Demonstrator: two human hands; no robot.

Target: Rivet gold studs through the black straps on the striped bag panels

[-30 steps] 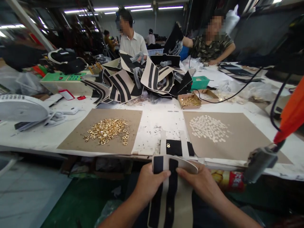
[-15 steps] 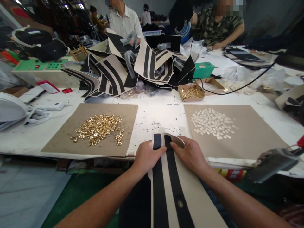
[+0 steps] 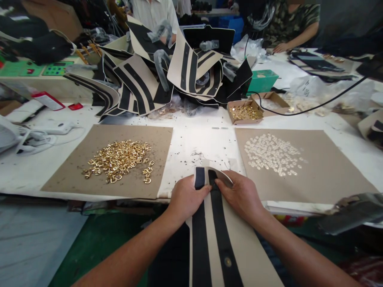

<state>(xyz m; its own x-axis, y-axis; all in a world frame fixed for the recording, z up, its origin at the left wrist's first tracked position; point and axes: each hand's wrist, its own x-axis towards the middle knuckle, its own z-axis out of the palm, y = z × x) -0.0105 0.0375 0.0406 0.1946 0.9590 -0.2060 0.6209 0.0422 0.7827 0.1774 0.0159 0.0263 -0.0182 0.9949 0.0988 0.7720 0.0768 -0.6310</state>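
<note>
A beige panel with black stripes [image 3: 214, 231] hangs down from both my hands at the table's front edge, its far end bent up. My left hand [image 3: 188, 197] grips its left edge, thumb pressed on the face. From the right side, my right hand [image 3: 241, 195] holds it, thumb on a black stripe close to the left thumb. Under the thumbs a small dark spot shows on that stripe, partly covered. Lower on the same stripe sits a round metal snap [image 3: 228, 262]. The fingers behind the panel are hidden.
Gold D-shaped rings [image 3: 119, 159] lie heaped on a brown sheet at left; pale washers [image 3: 271, 153] cover another at right. Behind are a pile of striped panels [image 3: 179, 71], a small box of gold parts [image 3: 245, 111] and a black cable [image 3: 317, 111]. A co-worker's hand [image 3: 281, 48] rests farther back.
The camera view has tilted down and come slightly closer to the table. Both hands keep their grip on the panel, nearly unmoved.
</note>
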